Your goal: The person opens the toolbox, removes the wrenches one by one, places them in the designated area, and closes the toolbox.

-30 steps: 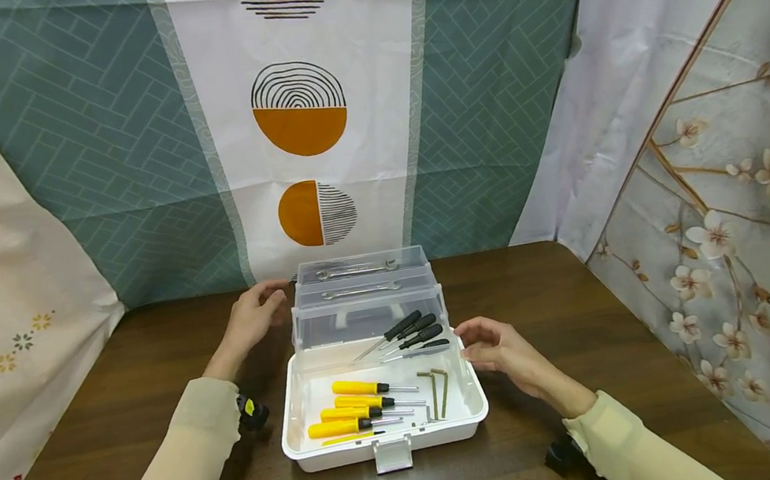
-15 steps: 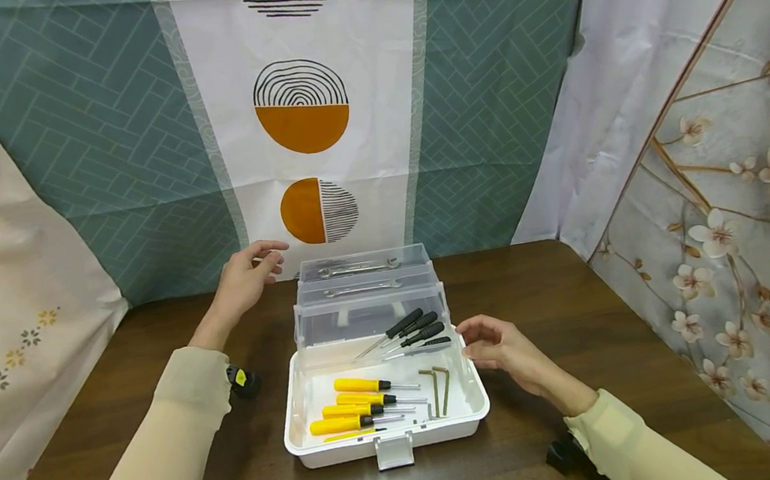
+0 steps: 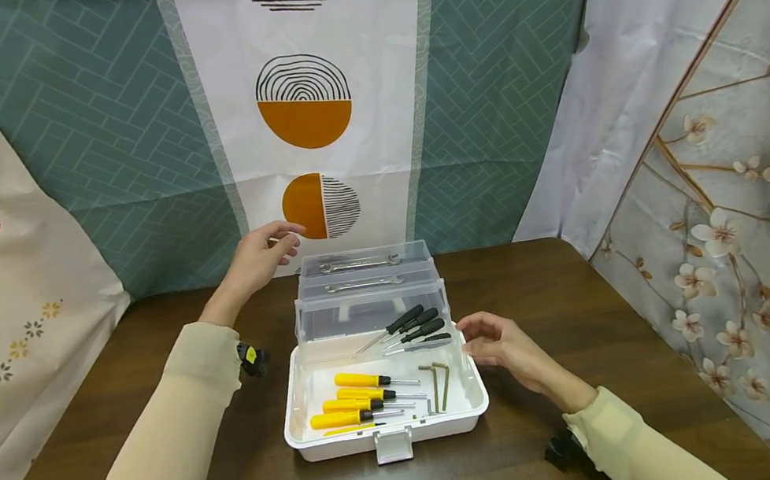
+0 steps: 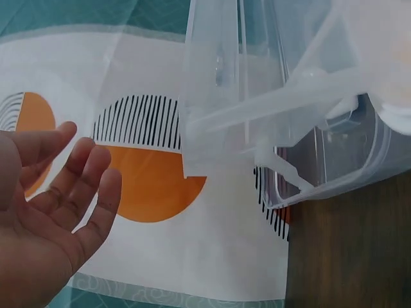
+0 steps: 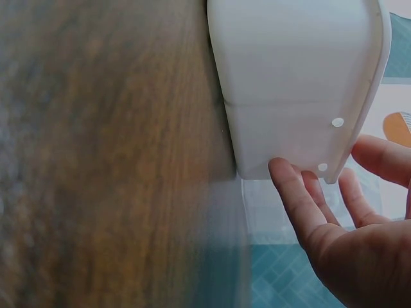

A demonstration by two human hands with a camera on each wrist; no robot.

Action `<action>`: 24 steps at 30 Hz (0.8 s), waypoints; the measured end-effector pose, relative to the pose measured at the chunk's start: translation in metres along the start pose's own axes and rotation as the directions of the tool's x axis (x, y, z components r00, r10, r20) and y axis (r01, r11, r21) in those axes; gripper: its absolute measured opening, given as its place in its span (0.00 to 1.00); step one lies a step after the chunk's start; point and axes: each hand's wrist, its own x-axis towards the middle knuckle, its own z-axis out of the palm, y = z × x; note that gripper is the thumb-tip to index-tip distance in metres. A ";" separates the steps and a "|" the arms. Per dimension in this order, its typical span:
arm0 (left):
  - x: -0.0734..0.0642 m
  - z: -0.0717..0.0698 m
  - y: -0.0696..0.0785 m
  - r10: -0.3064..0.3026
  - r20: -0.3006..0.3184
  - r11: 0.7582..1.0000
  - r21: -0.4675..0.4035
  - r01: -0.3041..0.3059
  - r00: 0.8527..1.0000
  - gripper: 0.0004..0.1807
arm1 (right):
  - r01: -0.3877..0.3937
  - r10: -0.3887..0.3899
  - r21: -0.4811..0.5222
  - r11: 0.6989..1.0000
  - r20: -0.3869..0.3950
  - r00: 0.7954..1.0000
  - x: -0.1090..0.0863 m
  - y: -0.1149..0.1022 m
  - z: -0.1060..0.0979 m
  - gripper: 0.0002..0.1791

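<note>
A white toolbox (image 3: pixel 301 444) stands open on the table, its clear plastic tiers (image 3: pixel 337 321) folded out at the back. Beyond their left end my left hand (image 3: pixel 260 258) hovers with loose, bent fingers, holding nothing; in the left wrist view its palm shows apart from the clear plastic. The fingertips of my right hand (image 3: pixel 504 345) touch the toolbox's right rear corner, fingers spread and gently bent. Yellow-handled screwdrivers (image 3: pixel 348 417) and L-shaped hex keys (image 3: pixel 445 383) lie in the white base. Black-handled screwdrivers (image 3: pixel 424 332) and two wrenches (image 3: pixel 359 264) rest in the tiers.
A brown wooden table (image 3: pixel 534 294) carries the toolbox. A white latch flap (image 3: pixel 393 446) hangs at the toolbox's front. Close behind the table hangs a patterned cloth (image 3: pixel 317 145), with a floral curtain (image 3: pixel 719 233) on the right.
My left hand has risen and shifted right, from beside the tiers to above and behind their left end. The right hand stays at the toolbox corner.
</note>
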 end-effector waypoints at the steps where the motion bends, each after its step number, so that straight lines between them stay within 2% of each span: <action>1: 0.001 0.001 0.000 0.003 0.004 1.000 0.008 -0.003 1.000 0.18 | 0.002 -0.002 0.002 1.000 0.002 1.000 0.000 0.000 0.000 0.26; 9: 0.009 0.008 0.010 0.064 0.056 0.987 0.145 -0.072 0.996 0.17 | 0.009 -0.009 0.011 1.000 0.015 1.000 0.000 -0.001 -0.001 0.27; 15: 0.014 0.013 0.022 0.114 0.100 0.978 0.163 -0.129 0.988 0.16 | 0.009 -0.009 0.009 1.000 0.014 1.000 0.000 0.001 -0.001 0.26; 20: 0.019 0.015 0.028 0.114 0.139 0.971 0.194 -0.140 0.984 0.16 | 0.008 -0.008 0.017 1.000 0.014 1.000 0.000 0.001 -0.001 0.26; 24: 0.022 0.019 0.032 0.101 0.215 0.965 0.217 -0.148 0.972 0.17 | 0.007 -0.007 0.015 1.000 0.015 1.000 0.000 0.001 -0.001 0.26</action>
